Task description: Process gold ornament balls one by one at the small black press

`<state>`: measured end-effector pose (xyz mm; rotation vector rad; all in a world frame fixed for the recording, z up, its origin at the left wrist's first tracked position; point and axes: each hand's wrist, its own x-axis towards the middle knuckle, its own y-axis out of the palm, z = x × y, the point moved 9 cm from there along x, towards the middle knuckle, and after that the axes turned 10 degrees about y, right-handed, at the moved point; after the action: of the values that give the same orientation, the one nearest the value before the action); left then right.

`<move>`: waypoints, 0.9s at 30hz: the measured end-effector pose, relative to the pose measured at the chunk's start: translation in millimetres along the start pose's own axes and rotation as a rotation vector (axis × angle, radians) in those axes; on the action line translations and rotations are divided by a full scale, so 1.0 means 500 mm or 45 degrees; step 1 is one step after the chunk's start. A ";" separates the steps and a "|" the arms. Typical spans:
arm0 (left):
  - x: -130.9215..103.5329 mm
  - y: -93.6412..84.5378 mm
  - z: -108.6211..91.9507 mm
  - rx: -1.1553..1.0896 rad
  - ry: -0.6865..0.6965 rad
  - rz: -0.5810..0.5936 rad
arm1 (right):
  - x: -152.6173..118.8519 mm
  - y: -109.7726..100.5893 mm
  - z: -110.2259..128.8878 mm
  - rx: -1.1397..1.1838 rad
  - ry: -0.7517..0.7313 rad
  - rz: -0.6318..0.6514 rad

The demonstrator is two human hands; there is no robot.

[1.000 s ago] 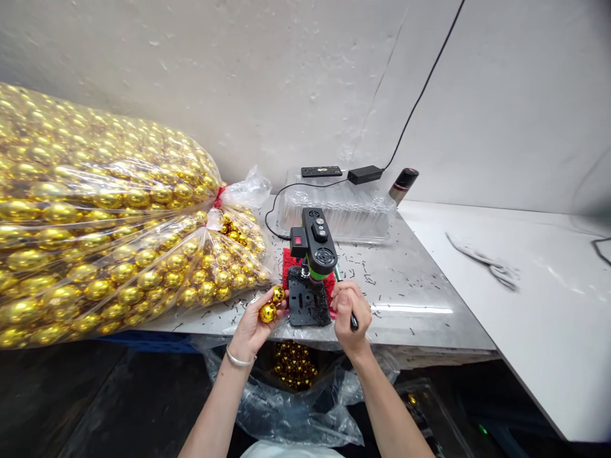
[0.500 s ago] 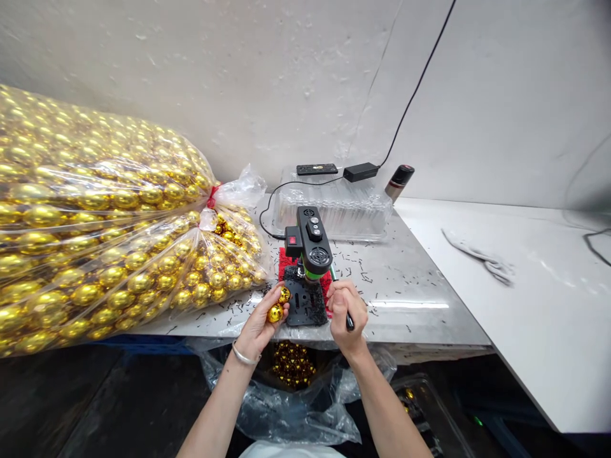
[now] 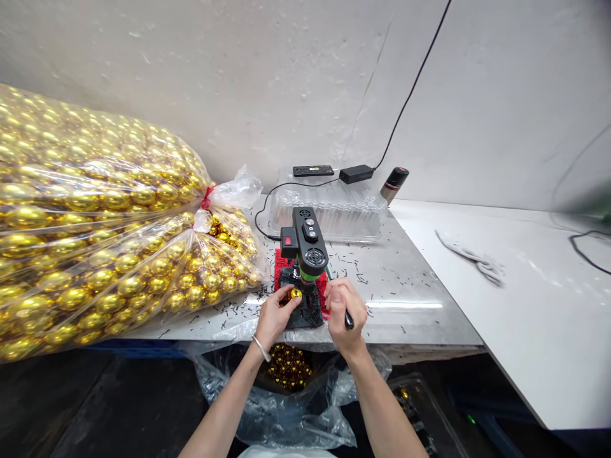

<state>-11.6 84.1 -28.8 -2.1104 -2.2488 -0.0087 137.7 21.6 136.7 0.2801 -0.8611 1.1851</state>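
Observation:
My left hand (image 3: 277, 314) is closed on a shiny gold ball (image 3: 295, 294), held just in front of the head of a black bench drill press (image 3: 310, 240). A second gold ball may be hidden in the palm; I cannot make it out. My right hand (image 3: 345, 313) is wrapped round the black-gripped feed lever (image 3: 349, 321) at the press's right side. The press stands on a dark base plate (image 3: 309, 313) sprinkled with black shavings, on a red mat (image 3: 323, 298). The drill's tip is hidden behind the ball and fingers.
Large clear bags of gold balls (image 3: 102, 254) fill the left. Below the table edge hangs an open plastic bag (image 3: 291, 416) holding gold balls (image 3: 290, 367). Behind the press are a clear tray (image 3: 329, 213), a power adapter (image 3: 357, 173) and a spray can (image 3: 394, 184). A glove (image 3: 472, 259) lies right.
My left hand has moved right and slightly up, bringing one gold ball in front of the drill head. The second ball has gone from view. My right hand stays on the lever.

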 end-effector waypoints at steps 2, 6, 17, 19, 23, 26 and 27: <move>0.004 0.003 -0.012 0.249 0.099 0.049 | -0.001 -0.001 0.000 0.001 0.000 0.003; 0.006 0.007 -0.020 0.486 0.118 0.099 | -0.002 0.001 -0.002 -0.008 0.020 0.024; 0.003 0.004 -0.043 0.703 0.190 0.150 | -0.005 0.000 -0.001 -0.028 0.012 0.011; 0.002 0.005 -0.047 0.701 0.208 0.133 | -0.006 -0.001 -0.001 -0.025 0.003 0.002; 0.004 0.020 -0.053 0.642 0.262 0.154 | -0.010 0.001 -0.004 -0.020 0.005 0.017; 0.009 0.029 -0.053 0.638 0.267 0.189 | -0.012 0.002 -0.008 -0.024 0.023 0.028; 0.010 0.031 -0.052 0.652 0.263 0.204 | -0.013 0.002 -0.009 -0.021 0.026 0.029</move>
<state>4.4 89.1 -3.0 -1.8982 -1.7279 0.3063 138.3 20.2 128.6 0.2448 -0.8579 1.2000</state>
